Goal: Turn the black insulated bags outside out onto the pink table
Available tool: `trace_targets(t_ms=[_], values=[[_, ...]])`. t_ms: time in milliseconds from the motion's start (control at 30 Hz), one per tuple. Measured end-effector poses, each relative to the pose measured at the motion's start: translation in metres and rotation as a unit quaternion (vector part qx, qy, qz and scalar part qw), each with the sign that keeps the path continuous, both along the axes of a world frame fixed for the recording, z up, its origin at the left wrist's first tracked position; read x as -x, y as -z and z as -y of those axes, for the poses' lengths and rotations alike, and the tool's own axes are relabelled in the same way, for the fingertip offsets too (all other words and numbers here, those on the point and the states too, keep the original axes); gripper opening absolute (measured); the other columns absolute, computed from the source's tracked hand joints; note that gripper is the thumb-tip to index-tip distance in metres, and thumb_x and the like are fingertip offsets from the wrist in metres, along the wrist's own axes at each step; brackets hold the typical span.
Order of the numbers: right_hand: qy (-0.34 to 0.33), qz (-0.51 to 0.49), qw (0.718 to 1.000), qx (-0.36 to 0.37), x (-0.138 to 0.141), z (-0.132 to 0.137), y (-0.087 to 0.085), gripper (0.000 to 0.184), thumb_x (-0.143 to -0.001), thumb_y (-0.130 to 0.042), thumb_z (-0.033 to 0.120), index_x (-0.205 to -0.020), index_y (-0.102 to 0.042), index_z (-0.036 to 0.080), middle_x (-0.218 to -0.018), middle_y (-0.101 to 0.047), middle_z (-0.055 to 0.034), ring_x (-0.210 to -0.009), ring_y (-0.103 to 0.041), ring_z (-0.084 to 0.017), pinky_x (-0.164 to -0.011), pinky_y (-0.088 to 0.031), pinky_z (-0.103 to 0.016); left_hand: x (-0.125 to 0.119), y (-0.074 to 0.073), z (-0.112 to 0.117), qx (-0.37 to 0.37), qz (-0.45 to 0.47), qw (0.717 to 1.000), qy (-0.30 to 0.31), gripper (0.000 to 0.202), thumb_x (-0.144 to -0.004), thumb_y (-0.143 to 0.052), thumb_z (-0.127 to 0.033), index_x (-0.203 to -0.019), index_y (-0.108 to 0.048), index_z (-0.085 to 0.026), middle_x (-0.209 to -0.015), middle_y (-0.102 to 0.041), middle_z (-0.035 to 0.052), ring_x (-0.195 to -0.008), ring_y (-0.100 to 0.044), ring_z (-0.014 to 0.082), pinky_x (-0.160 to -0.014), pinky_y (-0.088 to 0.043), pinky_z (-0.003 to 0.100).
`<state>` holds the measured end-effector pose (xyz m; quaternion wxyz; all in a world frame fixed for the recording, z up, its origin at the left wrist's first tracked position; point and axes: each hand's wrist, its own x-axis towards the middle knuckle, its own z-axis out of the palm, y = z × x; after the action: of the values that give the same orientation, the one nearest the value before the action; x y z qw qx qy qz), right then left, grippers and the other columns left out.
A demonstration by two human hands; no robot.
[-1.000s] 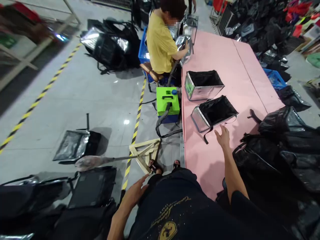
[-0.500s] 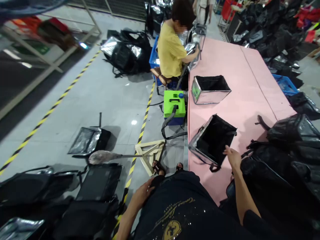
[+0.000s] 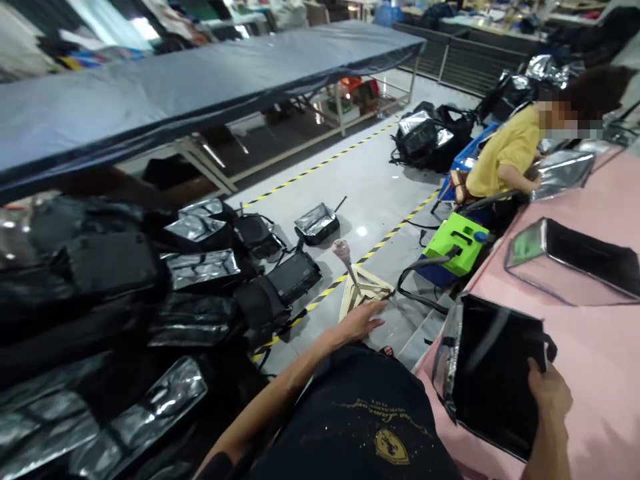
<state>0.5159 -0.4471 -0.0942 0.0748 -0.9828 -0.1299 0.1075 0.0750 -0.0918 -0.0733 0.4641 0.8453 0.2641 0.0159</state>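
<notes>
At the near edge of the pink-topped table point(image 3: 590, 347) a black insulated bag point(image 3: 500, 380) lies with its opening facing up; silvery lining shows along its left side. My right hand point(image 3: 550, 393) is closed on the bag's right rim, thumb toward the inside. In front of my waist, my left hand point(image 3: 359, 323) holds nothing, with its fingers stretched out and apart. Beyond that hand, on the floor, stands a pale triangular wooden frame point(image 3: 373, 283) with a pole, its end wrapped. A second bag with silver outside and black inside point(image 3: 530, 250) sits farther up the table.
A lime-green machine point(image 3: 457, 243) with a dark hose stands beside the table. Beyond it sits a person in a yellow shirt point(image 3: 505, 150), handling a silver bag. Many black and silver bags point(image 3: 200, 320) are heaped at left. A long grey-covered table point(image 3: 225, 80) stands behind.
My view has swung left. My left hand has come off my hip and reaches forward. My right hand now grips the bag's rim, and the bag appears turned.
</notes>
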Motion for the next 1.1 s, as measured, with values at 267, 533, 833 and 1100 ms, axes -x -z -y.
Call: trace_targets(t_ms=[267, 533, 833, 1100], values=[[-0.421, 0.013, 0.892, -0.165, 0.108, -0.196, -0.118, 0.060, -0.098, -0.058, 0.028, -0.154, -0.074, 0.041, -0.137, -0.084, 0.0005, -0.123, -0.080, -0.031, -0.104, -0.062, -0.041, -0.031, -0.079, 0.001, -0.064, 0.076, 0.987, -0.123, 0.118, -0.088, -0.093, -0.058, -0.184, -0.030, -0.026, -0.188, -0.030, 0.0208, -0.174, -0.031, 0.0444, -0.141, -0.033, 0.062], [-0.645, 0.055, 0.716, -0.262, 0.197, -0.271, -0.188, 0.059, -0.107, -0.052, 0.014, -0.162, -0.067, 0.032, -0.146, -0.079, -0.0016, -0.125, -0.080, -0.027, -0.106, -0.067, -0.043, 0.037, -0.112, -0.001, -0.106, 0.133, 0.928, -0.331, 0.084, -0.094, -0.065, -0.010, -0.174, -0.053, -0.032, -0.156, -0.075, 0.0069, -0.137, -0.076, 0.0325, -0.115, -0.063, 0.045], [-0.663, 0.061, 0.687, -0.292, 0.301, -0.332, -0.141, 0.069, -0.114, -0.050, 0.016, -0.181, -0.034, 0.025, -0.166, -0.065, -0.0119, -0.149, -0.066, -0.033, -0.124, -0.056, -0.054, 0.059, -0.099, -0.037, -0.108, 0.107, 0.900, -0.409, 0.065, -0.088, -0.067, -0.008, -0.150, -0.079, -0.026, -0.137, -0.084, 0.0057, -0.116, -0.085, 0.0291, -0.101, -0.067, 0.036], [-0.690, 0.031, 0.683, -0.239, 0.291, -0.428, -0.121, 0.041, -0.119, -0.049, 0.026, -0.155, -0.068, 0.019, -0.112, -0.086, -0.0112, -0.099, -0.081, -0.026, -0.092, -0.061, -0.035, 0.078, -0.070, -0.122, -0.124, 0.109, 0.923, -0.347, 0.050, -0.081, -0.067, -0.011, -0.124, -0.088, -0.024, -0.114, -0.090, 0.0056, -0.099, -0.086, 0.0232, -0.091, -0.065, 0.029]])
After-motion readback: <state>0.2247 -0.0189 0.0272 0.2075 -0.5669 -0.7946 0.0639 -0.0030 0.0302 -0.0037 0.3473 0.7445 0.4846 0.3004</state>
